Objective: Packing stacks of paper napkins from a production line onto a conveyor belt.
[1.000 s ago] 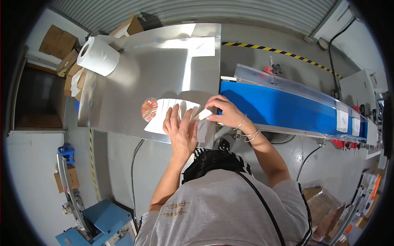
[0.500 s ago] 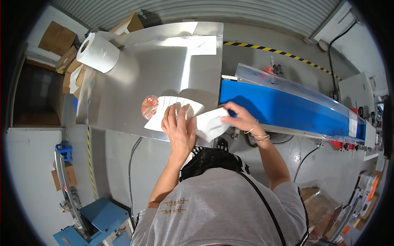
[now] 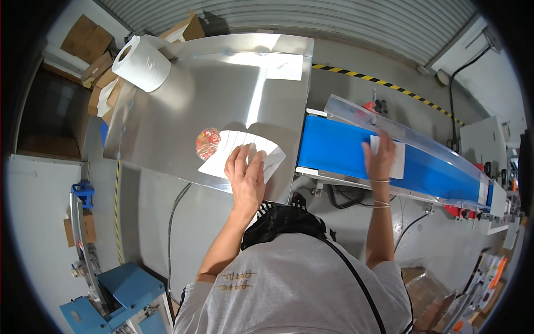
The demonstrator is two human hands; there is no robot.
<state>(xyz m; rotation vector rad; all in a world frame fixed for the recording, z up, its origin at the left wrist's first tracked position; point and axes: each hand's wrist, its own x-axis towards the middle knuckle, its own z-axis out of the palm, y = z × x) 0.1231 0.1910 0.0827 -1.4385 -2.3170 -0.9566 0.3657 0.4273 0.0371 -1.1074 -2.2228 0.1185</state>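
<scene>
Your left hand (image 3: pixel 245 177) presses flat, fingers spread, on fanned white packets (image 3: pixel 243 149); your right hand (image 3: pixel 380 157) lies open-palmed on one white packet (image 3: pixel 396 160) on the blue conveyor belt (image 3: pixel 339 150).

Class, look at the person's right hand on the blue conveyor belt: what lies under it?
A white packet lies under the right hand on the belt; its right edge shows, the rest is covered.

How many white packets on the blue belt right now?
2 that I can see. One white packet lies mid-belt under the right hand; another sits near the far right end of the blue belt. Others may be hidden beyond.
</scene>
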